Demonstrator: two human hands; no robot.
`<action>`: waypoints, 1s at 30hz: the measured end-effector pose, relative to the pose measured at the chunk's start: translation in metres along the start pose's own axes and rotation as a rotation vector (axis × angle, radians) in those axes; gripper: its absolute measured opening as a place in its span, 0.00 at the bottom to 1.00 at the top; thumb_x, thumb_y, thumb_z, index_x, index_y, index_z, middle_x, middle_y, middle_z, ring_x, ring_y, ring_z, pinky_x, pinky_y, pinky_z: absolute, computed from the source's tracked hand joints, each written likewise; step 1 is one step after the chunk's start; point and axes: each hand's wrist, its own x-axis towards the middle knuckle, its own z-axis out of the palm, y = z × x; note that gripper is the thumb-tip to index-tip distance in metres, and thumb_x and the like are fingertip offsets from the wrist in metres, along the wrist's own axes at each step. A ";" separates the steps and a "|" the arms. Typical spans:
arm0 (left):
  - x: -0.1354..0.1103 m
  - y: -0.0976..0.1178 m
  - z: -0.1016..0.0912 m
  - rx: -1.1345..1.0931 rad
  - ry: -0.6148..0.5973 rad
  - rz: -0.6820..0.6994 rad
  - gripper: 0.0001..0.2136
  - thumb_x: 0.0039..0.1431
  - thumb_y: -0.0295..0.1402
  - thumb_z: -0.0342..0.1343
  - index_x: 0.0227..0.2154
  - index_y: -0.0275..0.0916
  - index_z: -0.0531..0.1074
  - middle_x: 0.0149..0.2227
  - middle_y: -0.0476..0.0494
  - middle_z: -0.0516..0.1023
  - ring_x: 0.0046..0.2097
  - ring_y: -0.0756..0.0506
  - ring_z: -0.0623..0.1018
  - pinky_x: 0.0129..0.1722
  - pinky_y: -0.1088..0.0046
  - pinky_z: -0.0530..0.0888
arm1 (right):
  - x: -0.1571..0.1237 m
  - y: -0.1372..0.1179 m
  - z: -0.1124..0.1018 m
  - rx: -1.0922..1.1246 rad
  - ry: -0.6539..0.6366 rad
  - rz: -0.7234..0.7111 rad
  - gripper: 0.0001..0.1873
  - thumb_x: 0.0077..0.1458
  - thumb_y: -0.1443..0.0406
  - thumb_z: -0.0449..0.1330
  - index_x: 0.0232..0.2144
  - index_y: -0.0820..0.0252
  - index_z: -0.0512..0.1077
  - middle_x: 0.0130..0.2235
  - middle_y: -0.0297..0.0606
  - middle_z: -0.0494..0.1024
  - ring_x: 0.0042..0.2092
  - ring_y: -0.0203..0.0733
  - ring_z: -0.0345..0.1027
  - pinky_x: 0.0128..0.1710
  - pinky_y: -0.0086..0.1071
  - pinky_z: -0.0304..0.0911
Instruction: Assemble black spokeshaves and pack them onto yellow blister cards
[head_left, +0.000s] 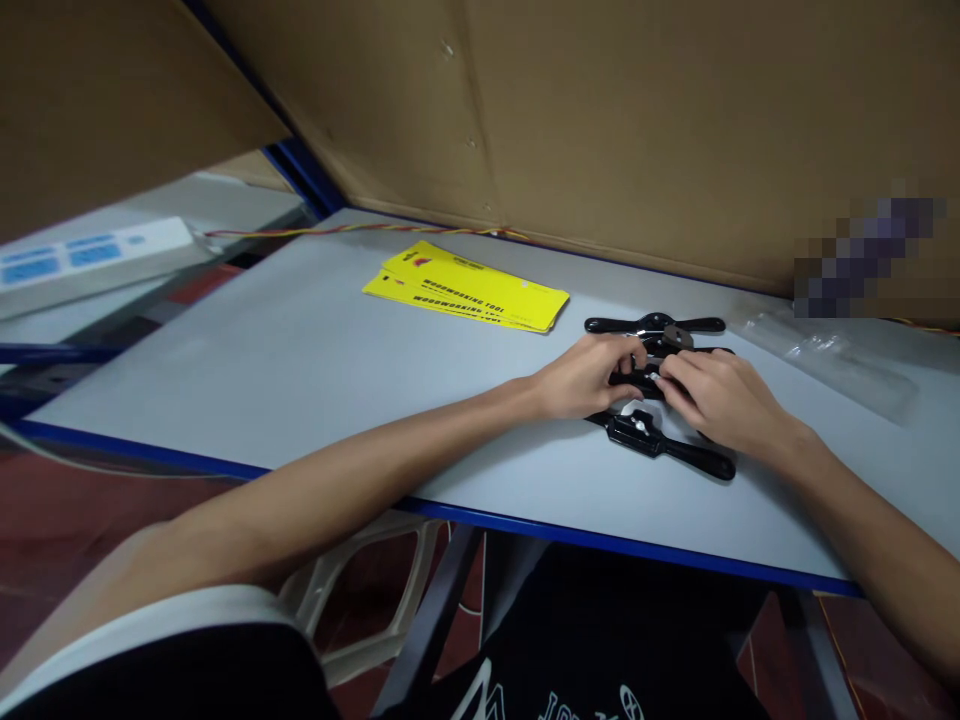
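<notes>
My left hand (589,376) is closed around the left part of a black spokeshave (637,381) that lies low over the table. My right hand (718,397) pinches a small silvery screw at the middle of that same spokeshave, and its palm hides the right handle. Nearer to me, a second spokeshave (636,431) lies slanted on the table with its left end partly under my left hand. Just beyond my fingers lie further spokeshaves (656,323), side by side. A dark metal plate (678,337) rests on top of them.
Yellow cards (480,287) printed "WOODWORKING TOOL" lie fanned on the grey table (315,370). Clear plastic bags (832,360) are at the right. A cardboard wall (600,130) closes off the back. At the left is a white power strip (97,260).
</notes>
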 end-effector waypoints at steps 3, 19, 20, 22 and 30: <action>0.000 -0.001 0.001 -0.020 0.003 -0.008 0.09 0.59 0.32 0.64 0.40 0.38 0.73 0.34 0.46 0.77 0.37 0.46 0.76 0.40 0.68 0.71 | 0.001 -0.002 0.000 -0.034 -0.002 -0.022 0.18 0.72 0.65 0.49 0.34 0.61 0.75 0.32 0.41 0.81 0.33 0.44 0.73 0.38 0.39 0.60; 0.000 -0.002 0.001 -0.043 0.009 -0.005 0.08 0.58 0.32 0.64 0.38 0.37 0.73 0.34 0.46 0.77 0.36 0.47 0.75 0.39 0.69 0.71 | -0.001 0.002 -0.003 0.127 0.005 0.030 0.12 0.70 0.62 0.54 0.47 0.59 0.76 0.35 0.40 0.82 0.34 0.46 0.73 0.36 0.38 0.59; 0.000 -0.002 0.001 -0.045 0.009 -0.006 0.08 0.58 0.32 0.64 0.38 0.38 0.72 0.34 0.47 0.76 0.36 0.47 0.75 0.39 0.69 0.71 | -0.001 0.003 -0.002 0.136 0.003 0.020 0.13 0.70 0.62 0.54 0.49 0.59 0.76 0.36 0.40 0.82 0.35 0.46 0.74 0.36 0.38 0.59; 0.000 -0.002 0.001 -0.049 0.008 -0.008 0.09 0.58 0.33 0.64 0.39 0.38 0.72 0.34 0.47 0.76 0.36 0.47 0.75 0.39 0.69 0.70 | 0.000 0.003 -0.002 0.127 -0.007 0.004 0.14 0.71 0.62 0.55 0.51 0.59 0.77 0.38 0.41 0.83 0.36 0.47 0.75 0.36 0.39 0.60; -0.001 -0.003 0.000 -0.030 0.006 0.013 0.08 0.59 0.31 0.64 0.36 0.39 0.70 0.32 0.48 0.74 0.35 0.47 0.72 0.38 0.69 0.69 | 0.003 0.002 -0.003 0.048 -0.016 0.003 0.10 0.69 0.62 0.59 0.42 0.61 0.78 0.38 0.43 0.83 0.34 0.46 0.73 0.35 0.39 0.60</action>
